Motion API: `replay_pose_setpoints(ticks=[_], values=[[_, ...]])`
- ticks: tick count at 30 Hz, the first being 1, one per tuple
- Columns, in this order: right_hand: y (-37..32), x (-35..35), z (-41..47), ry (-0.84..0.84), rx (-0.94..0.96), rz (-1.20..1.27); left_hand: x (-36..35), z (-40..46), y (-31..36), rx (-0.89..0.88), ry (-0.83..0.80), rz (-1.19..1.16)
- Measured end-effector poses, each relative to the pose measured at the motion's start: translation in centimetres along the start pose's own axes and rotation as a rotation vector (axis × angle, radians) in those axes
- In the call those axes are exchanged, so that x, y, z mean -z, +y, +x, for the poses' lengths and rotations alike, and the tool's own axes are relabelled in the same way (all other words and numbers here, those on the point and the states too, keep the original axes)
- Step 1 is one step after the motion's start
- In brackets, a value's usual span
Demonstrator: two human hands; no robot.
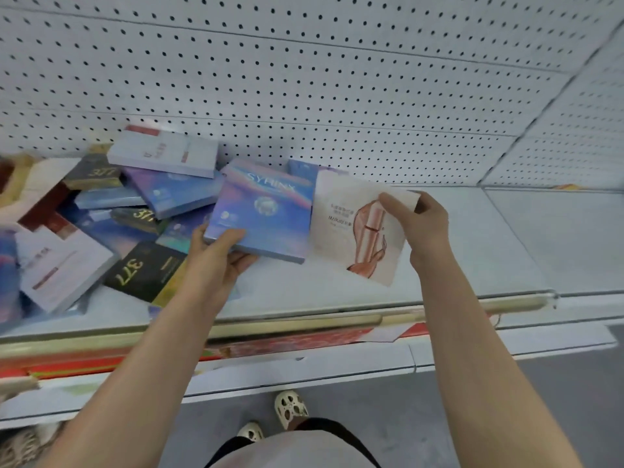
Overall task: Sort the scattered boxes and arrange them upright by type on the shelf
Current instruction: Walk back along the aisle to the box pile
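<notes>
Two bare forearms reach over the shelf, left hand in a closed grip on a blue box, right hand pinching a pale pink box, beside scattered boxes

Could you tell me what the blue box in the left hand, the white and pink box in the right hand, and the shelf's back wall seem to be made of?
The blue box looks like glossy printed card with an iridescent sheen. The white and pink box seems to be matt printed card, flat and thin. The back wall looks like painted metal pegboard with rows of holes, though the view leaves that open.
</notes>
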State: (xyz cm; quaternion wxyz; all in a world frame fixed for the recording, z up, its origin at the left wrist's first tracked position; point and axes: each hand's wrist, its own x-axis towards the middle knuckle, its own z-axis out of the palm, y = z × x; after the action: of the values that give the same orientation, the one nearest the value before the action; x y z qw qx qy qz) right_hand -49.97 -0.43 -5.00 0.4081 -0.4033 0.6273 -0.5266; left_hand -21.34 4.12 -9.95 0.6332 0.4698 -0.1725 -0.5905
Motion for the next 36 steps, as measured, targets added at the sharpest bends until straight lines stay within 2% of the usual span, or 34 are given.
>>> replay_pose_setpoints(ticks=[4, 7, 10, 12, 16, 24, 29, 36], values=[[1.8, 1.2, -1.2, 0.003, 0.005, -0.067, 0.1, -0.6, -1.1, 0.071, -0.057, -0.008], [3.1, 2.2, -1.7, -0.068, -0.046, -0.148, 0.4, -1.1, -1.4, 0.124, -0.084, -0.042], [4.8, 3.2, -2.4, -0.165, -0.073, -0.214, 0.8, -1.2, -1.4, 0.144, -0.071, -0.026], [5.6, 3.6, -2.9, -0.158, -0.057, -0.199, 1.0, -1.3, -1.5, 0.153, -0.030, -0.006], [5.9, 4.4, -3.7, -0.062, -0.043, -0.035, 0.4, -1.6, -1.9, 0.164, -0.025, 0.071], [5.1, 11.7, -5.0, 0.191, -0.041, 0.160, -5.2, -4.8, -5.0, 0.107, -0.352, 0.265], [6.0, 19.4, -6.2, 0.327, -0.044, 0.122, -10.8, -7.2, -9.5, 0.121, -0.436, 0.263], [6.8, 33.8, -6.0, 0.384, -0.047, 0.091, -21.7, -11.9, -18.8, 0.158, -0.511, 0.265]])
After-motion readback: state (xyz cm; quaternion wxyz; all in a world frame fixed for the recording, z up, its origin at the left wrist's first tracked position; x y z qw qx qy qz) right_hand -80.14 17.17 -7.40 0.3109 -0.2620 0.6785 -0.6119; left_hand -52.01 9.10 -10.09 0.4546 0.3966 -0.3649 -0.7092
